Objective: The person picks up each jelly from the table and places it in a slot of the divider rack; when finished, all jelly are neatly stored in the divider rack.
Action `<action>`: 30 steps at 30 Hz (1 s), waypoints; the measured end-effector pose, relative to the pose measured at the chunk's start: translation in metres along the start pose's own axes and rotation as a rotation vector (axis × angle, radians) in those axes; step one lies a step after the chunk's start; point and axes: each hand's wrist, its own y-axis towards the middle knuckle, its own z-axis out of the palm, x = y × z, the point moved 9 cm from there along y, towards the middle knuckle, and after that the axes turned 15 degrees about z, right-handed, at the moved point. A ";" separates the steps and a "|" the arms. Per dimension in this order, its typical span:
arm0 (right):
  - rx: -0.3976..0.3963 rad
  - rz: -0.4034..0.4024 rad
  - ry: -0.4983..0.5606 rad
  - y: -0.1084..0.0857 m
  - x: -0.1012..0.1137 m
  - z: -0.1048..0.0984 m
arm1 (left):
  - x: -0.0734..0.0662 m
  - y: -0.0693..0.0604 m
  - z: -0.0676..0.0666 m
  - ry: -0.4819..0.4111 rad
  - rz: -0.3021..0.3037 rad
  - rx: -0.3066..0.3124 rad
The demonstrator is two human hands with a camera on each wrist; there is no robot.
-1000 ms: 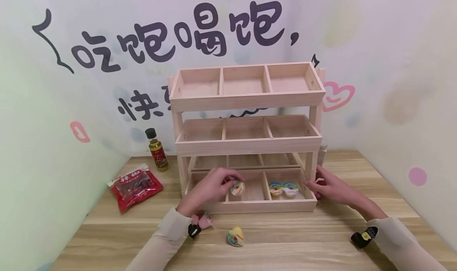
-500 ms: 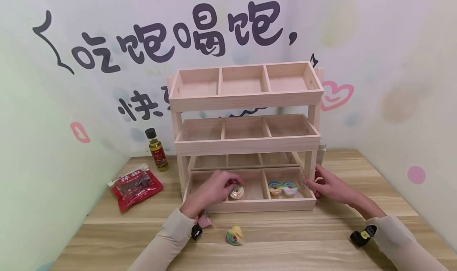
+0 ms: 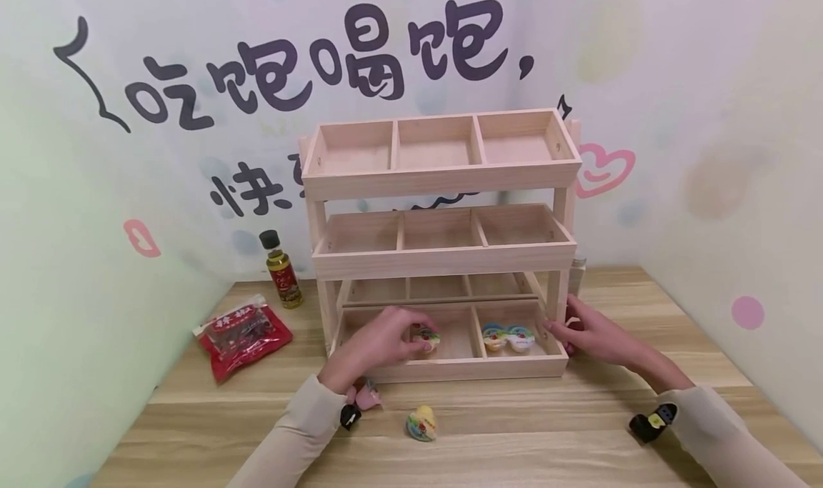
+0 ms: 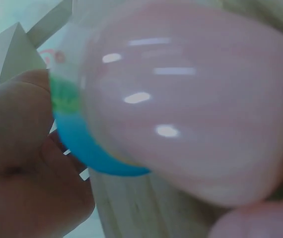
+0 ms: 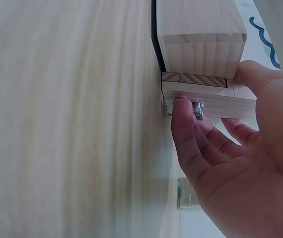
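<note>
In the head view, my left hand is over the bottom tier of the wooden rack, thumb and fingers around a small jelly cup in the middle compartment. Two more jelly cups lie side by side in the right compartment. My right hand grips the rack's lower right end; the right wrist view shows that hand with thumb and fingers on opposite sides of the wood. A large pink cup fills the left wrist view, beside the left hand.
A yellow jelly cup lies on the table in front of the rack, with pink ones by my left wrist. To the left are a red bag and an oil bottle. Another container stands behind the rack's right side.
The jelly cup at my left fingers has shifted slightly and sits lower behind the front board than a second ago. My right hand keeps its place on the rack.
</note>
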 end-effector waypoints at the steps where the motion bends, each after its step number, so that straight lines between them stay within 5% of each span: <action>1: 0.002 0.001 -0.002 0.000 -0.001 0.000 | 0.000 -0.001 0.000 0.005 -0.002 0.005; 14: -0.008 -0.022 -0.002 -0.001 -0.002 0.001 | -0.005 -0.001 0.001 0.061 0.005 0.034; 30: -0.006 -0.046 0.002 -0.002 0.003 0.000 | -0.005 -0.002 -0.002 0.126 -0.061 0.053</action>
